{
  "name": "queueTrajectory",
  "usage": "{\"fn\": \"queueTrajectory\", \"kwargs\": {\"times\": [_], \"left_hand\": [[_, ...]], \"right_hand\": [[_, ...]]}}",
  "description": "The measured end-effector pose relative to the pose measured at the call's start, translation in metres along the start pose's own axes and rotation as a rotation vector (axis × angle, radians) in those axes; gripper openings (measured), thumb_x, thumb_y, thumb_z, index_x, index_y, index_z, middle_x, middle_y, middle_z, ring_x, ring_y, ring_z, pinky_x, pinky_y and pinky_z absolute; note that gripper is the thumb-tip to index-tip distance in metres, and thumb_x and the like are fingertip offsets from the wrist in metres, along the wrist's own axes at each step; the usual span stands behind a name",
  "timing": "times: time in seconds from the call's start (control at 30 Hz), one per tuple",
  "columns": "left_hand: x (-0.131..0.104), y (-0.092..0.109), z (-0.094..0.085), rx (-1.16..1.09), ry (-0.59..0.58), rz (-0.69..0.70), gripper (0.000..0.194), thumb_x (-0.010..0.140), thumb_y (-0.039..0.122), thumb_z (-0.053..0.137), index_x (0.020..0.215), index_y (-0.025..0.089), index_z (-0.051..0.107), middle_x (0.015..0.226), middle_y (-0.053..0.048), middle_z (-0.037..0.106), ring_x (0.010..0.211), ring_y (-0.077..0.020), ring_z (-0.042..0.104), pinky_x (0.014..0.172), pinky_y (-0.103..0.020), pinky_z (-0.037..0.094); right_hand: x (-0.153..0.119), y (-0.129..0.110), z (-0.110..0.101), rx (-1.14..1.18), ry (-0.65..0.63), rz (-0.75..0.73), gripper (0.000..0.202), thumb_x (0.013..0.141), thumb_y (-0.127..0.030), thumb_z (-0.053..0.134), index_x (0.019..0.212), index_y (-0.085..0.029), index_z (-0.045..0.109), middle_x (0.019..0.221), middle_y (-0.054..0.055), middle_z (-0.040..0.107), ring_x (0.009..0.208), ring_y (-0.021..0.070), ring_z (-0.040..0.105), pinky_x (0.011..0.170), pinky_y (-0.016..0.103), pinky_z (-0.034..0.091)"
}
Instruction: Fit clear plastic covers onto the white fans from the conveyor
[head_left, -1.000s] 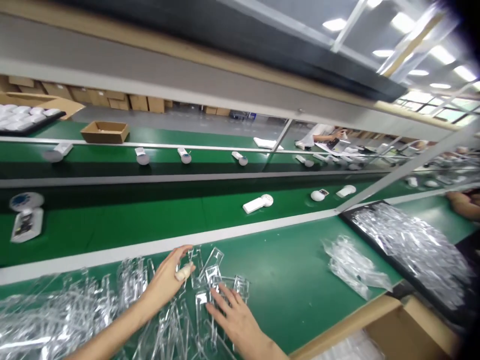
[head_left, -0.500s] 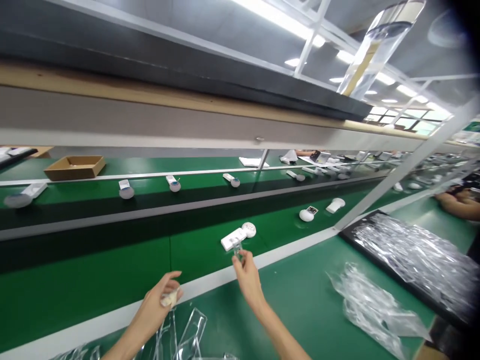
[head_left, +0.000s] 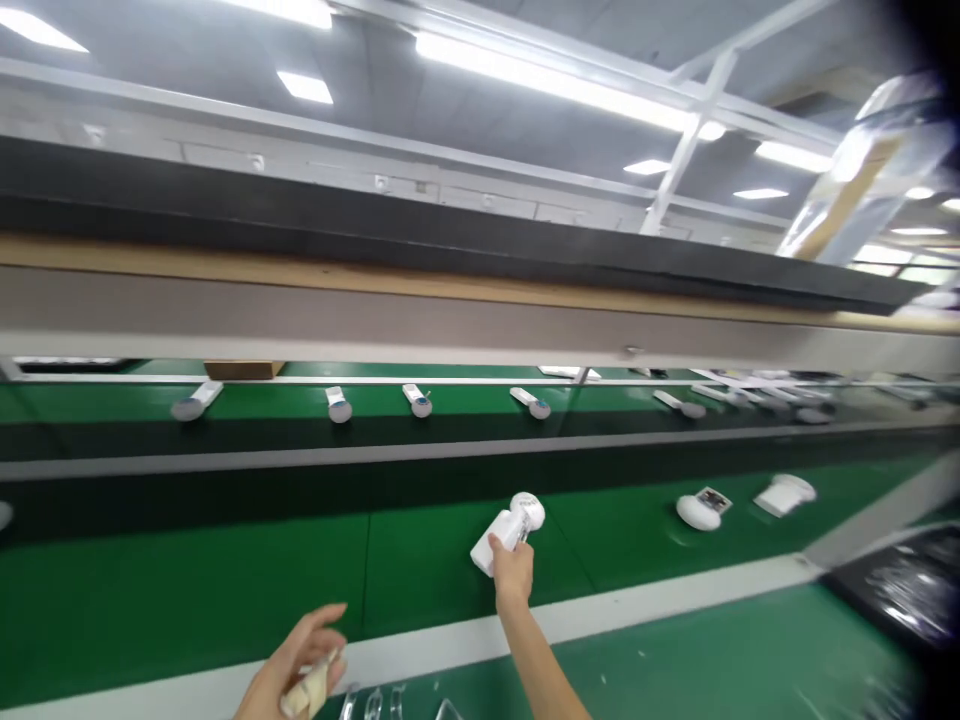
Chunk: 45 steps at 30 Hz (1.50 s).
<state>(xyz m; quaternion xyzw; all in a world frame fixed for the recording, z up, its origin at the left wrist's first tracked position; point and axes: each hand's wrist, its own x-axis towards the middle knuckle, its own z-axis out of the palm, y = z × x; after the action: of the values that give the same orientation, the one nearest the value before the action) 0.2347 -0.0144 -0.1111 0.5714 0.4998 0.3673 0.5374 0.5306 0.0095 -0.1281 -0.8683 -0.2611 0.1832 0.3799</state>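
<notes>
My right hand (head_left: 514,572) reaches over the green belt with its thumb and fingers closed on a white device (head_left: 495,540). The device has a flat oblong body and a round white head (head_left: 528,511). A sliver of clear plastic shows beside the fingers, and most of it is hidden. Lower left, my left hand (head_left: 289,665) is half curled, palm turned inward, around a small crumpled cream-coloured piece (head_left: 313,688) whose kind I cannot make out. Just right of that hand, clear plastic parts (head_left: 373,704) lie at the bottom edge of the view.
Two more white devices, one with a round base (head_left: 699,513) and another (head_left: 784,495), lie farther right on the near belt (head_left: 262,570). Several similar devices (head_left: 530,403) sit on the far belt. A shelf (head_left: 375,320) crosses above. A black tray (head_left: 900,580) stands at right.
My right hand has moved from holding a clear piece beside the white device to gripping the device. My left hand keeps the cream piece. The view has swung left and up.
</notes>
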Motion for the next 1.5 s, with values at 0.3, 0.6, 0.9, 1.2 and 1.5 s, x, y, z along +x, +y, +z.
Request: {"fn": "queueTrajectory", "kwargs": {"times": [0.3,0.6,0.9,1.2,1.5], "left_hand": [[0.006,0.101,-0.015,-0.54,0.049,-0.185,0.071,0.068,0.052,0.068,0.128,0.025,0.041,0.118,-0.012,0.057,0.109,-0.0268,0.056,0.077,-0.034,0.048],[-0.035,0.097,-0.059,-0.999,0.088,-0.139,0.055,0.066,0.04,0.073,0.112,0.014,0.056,0.089,-0.01,0.069,0.09,-0.0256,0.065,0.079,-0.036,0.05],[-0.062,0.103,-0.071,-1.149,-0.177,-0.026,0.047,0.074,0.035,0.067,0.116,0.016,0.06,0.1,-0.012,0.07,0.099,-0.0299,0.062,0.093,-0.045,0.046],[-0.071,0.109,-0.072,-1.023,-0.111,-0.039,0.074,0.064,0.048,0.073,0.13,0.023,0.049,0.113,-0.01,0.066,0.116,-0.0319,0.052,0.104,-0.045,0.034],[-0.093,0.098,-0.057,-0.379,0.032,-0.128,0.049,0.06,0.039,0.078,0.104,0.022,0.066,0.113,-0.006,0.065,0.118,-0.0323,0.049,0.104,-0.041,0.035]], "right_hand": [[-0.162,-0.054,0.003,-0.394,-0.214,-1.073,0.041,0.071,-0.007,0.051,0.109,-0.021,0.052,0.094,0.006,0.061,0.072,0.0236,0.061,0.063,0.035,0.047],[-0.236,-0.081,-0.036,-0.167,-0.419,-0.889,0.065,0.083,-0.043,0.054,0.14,-0.031,0.025,0.103,0.006,0.061,0.074,0.0225,0.066,0.057,0.03,0.052],[-0.289,-0.093,-0.016,-0.131,-0.2,-0.892,0.05,0.092,-0.047,0.029,0.14,-0.037,0.029,0.1,0.008,0.055,0.073,0.0245,0.063,0.054,0.035,0.052],[-0.299,-0.071,-0.012,0.012,-0.308,-0.838,0.052,0.095,-0.046,0.019,0.145,-0.036,0.01,0.099,0.006,0.061,0.063,0.0187,0.064,0.05,0.028,0.052],[-0.283,-0.077,-0.035,0.268,-0.298,-0.698,0.043,0.093,-0.046,0.03,0.131,-0.031,0.045,0.105,0.006,0.057,0.093,0.0193,0.059,0.077,0.032,0.05]]}}
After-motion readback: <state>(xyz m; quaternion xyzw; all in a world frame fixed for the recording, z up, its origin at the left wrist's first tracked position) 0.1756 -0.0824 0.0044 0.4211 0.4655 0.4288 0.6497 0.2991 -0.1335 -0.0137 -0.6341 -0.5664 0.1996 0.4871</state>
